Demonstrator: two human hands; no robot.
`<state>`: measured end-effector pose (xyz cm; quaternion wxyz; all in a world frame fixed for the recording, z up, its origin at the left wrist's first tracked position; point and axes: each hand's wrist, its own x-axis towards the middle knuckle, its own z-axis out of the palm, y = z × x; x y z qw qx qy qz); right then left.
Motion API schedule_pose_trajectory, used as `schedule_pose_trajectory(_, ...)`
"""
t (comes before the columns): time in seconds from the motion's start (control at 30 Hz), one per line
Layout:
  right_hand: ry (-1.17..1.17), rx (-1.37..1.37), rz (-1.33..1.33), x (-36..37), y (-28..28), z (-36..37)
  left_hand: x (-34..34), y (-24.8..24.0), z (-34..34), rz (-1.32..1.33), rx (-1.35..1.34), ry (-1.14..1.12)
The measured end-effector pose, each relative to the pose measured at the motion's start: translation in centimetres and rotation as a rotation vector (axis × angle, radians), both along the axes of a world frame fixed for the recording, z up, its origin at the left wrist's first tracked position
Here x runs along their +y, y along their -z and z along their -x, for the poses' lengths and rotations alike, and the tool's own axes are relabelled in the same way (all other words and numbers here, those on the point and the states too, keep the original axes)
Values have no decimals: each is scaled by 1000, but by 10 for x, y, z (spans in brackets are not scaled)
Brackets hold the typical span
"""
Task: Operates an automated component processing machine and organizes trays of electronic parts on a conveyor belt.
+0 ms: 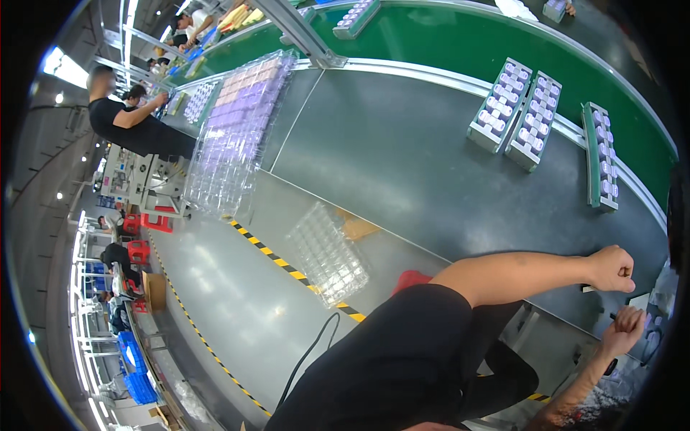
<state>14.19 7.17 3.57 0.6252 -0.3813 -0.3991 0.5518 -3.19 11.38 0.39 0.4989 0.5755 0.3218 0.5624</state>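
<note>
My left hand [614,269] is closed above the dark grey bench at the right. Whatever it pinches, if anything, is too small to make out. Just below it, my right hand [625,332] is also closed, with a small dark tip showing by its fingers; what it belongs to is unclear. A small pale piece [589,288] lies under my left wrist. Close to the hands, a whitish flat thing [639,302] is partly hidden. Beyond them stands a green tray of white-and-purple round-ended parts [602,154], leaning across the bench's far rail.
Two more filled trays [501,104] [535,118] stand at the rail beside a green conveyor [431,36]. Left on the bench is a stack of clear blister trays [241,122]. An empty blister tray [329,251] lies on the floor. A person in black [129,118] stands farther off.
</note>
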Motion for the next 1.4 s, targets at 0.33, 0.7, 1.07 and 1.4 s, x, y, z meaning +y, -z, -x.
schedule_pose_trajectory(0.33,24,-77,-37,-5,13,-34,-2,-7,-21,-64,-57,31)
schedule_pose_trajectory(0.7,26,14,-169,1,-16,38,11,0,21,133,84,212)
schedule_pose_trajectory(1.07,57,-27,-128,0,13,28,5,-5,13,191,47,245)
schedule_pose_trajectory(1.4,88,24,-118,10,-17,14,3,0,19,210,57,240)
